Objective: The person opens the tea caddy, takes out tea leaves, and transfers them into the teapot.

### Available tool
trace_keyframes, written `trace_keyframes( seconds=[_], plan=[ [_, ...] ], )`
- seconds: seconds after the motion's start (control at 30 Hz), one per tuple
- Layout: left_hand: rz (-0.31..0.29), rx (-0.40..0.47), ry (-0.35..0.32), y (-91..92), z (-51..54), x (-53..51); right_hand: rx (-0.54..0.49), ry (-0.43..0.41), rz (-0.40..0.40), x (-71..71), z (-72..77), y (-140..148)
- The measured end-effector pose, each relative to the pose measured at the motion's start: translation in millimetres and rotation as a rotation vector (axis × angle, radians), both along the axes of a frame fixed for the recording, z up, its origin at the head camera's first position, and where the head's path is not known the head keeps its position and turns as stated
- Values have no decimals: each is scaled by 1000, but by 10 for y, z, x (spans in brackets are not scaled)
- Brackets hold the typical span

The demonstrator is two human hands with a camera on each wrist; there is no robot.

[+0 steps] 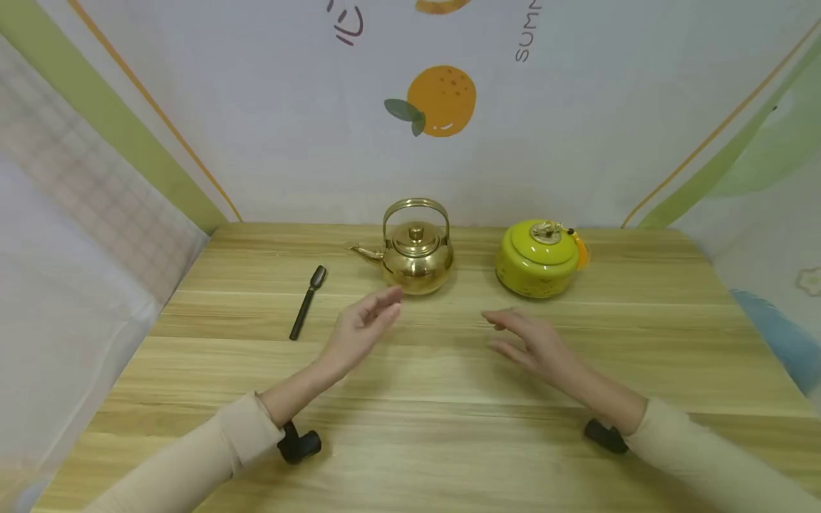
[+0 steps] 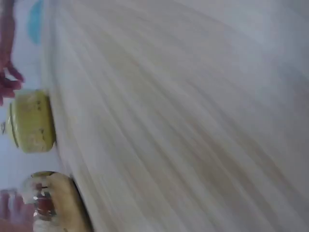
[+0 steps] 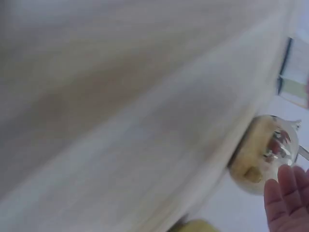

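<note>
L hand (image 1: pixel 362 324): fingers relaxed, slightly bent, thumb apart, grip free; palm turned inward. Fingertips overlap kettle's lower L edge in head view; can't tell if touching.
R hand (image 1: pixel 539 345): fingers loosely extended, pointing in twd L hand, thumb apart, grip free; just on near side of jar, apart from it.
Kettle (image 1: pixel 417 269): brass-coloured, shiny, upright at far mid of worktop (image 1: pixel 449 442); lid on w/ round knob, arched handle (image 1: pixel 417 203) standing up, spout (image 1: pixel 367 254) pointing L.
Jar (image 1: pixel 537 269): yellow-green, glossy, upright R of kettle, well apart from it; lid on, gold-coloured ornament (image 1: pixel 546 231) on top, orange tassel (image 1: pixel 582 251) hanging at R side.
Scoop (image 1: pixel 306 303): dark, lying flat L of kettle, bowl end twd backdrop, handle twd near edge, slightly slanted.
Wrists: cream sleeves on both arms, black device (image 1: pixel 298 445) under L one, another (image 1: pixel 606 436) under R one.
Backdrop (image 1: pixel 288 142): white cloth behind worktop, orange fruit print (image 1: pixel 444 101) above kettle, green bands at sides.
Wrist cams: blurry; L one shows kettle + jar tipped sideways by cam angle, R one shows kettle near R hand's straight fingers, jar only partly in at bottom.
</note>
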State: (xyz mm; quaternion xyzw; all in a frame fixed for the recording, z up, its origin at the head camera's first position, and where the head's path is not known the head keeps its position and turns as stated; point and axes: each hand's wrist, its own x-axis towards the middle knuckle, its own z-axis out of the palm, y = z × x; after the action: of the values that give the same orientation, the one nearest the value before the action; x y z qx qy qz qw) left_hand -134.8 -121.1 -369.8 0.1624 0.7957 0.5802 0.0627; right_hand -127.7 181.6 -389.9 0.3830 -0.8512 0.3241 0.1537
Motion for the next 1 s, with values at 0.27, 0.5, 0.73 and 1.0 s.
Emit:
trace_keyframes(
  seconds=[0.27,0.5,0.73,1.0],
  plan=[
    [439,439,-401,-55,-82,-451,-309,-325,-205,-431,180,-536],
    [564,512,-282,46,-147,-750,-335,-347,-273,-778,277,-953],
    [661,494,-296,92,-185,-893,-224,-320,-351,-1013,351,-1198],
    [663,546,-283,131,-197,-966,-147,-315,-412,-1143,457,-1292]
  ],
)
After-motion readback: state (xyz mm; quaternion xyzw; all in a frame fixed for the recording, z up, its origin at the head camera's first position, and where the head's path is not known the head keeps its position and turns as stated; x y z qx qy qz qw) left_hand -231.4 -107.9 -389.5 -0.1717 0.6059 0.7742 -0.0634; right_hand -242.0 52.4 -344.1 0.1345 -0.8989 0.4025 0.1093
